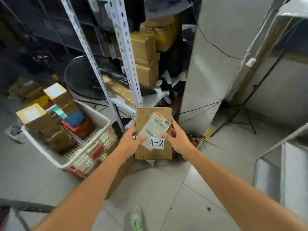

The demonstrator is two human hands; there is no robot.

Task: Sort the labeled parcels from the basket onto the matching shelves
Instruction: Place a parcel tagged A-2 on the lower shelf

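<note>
Grey floor tiles (166,189) lie below the A-2 parcel (154,129), grasped on its two long sides by the left hand (130,144) and the right hand (180,142), long axis pointing ahead to the metal shelf rack (127,52).

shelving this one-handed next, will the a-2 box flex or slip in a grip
Probably stiff: the cardboard box shows flat faces and square edges between the left hand and right hand. Likely not slippery: matte cardboard. Its shipping label looks partly peeled and may snag.
</note>
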